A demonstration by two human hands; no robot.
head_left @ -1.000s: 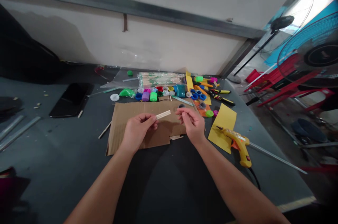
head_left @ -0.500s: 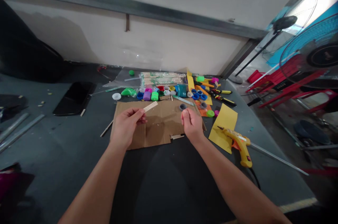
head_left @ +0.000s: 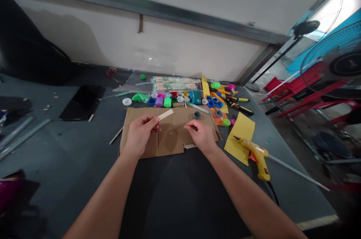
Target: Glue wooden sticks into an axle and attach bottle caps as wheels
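My left hand (head_left: 141, 132) is closed around a few short wooden sticks (head_left: 166, 114), whose pale ends jut out past the thumb to the upper right. Beneath both hands lies a creased brown cardboard sheet (head_left: 169, 137). My right hand (head_left: 201, 133) hovers over its right part with thumb and fingertips pinched together; whether anything is between them cannot be made out. Just beyond that hand sits a dark round cap (head_left: 197, 115). More short sticks (head_left: 189, 146) lie at a notch in the cardboard's near edge.
A yellow glue gun (head_left: 258, 154) rests partly on yellow foam sheet (head_left: 241, 133) at right, its cord trailing nearer. Colourful bottle caps (head_left: 167, 102) and bagged wooden sticks (head_left: 176, 83) line the back. A black phone (head_left: 81, 103) lies left. Pliers (head_left: 239, 107) sit back right.
My right hand has turned and shifted slightly left, its pinched fingertips now pointing toward the left hand. The left hand still holds the sticks. The whole view has shifted slightly.
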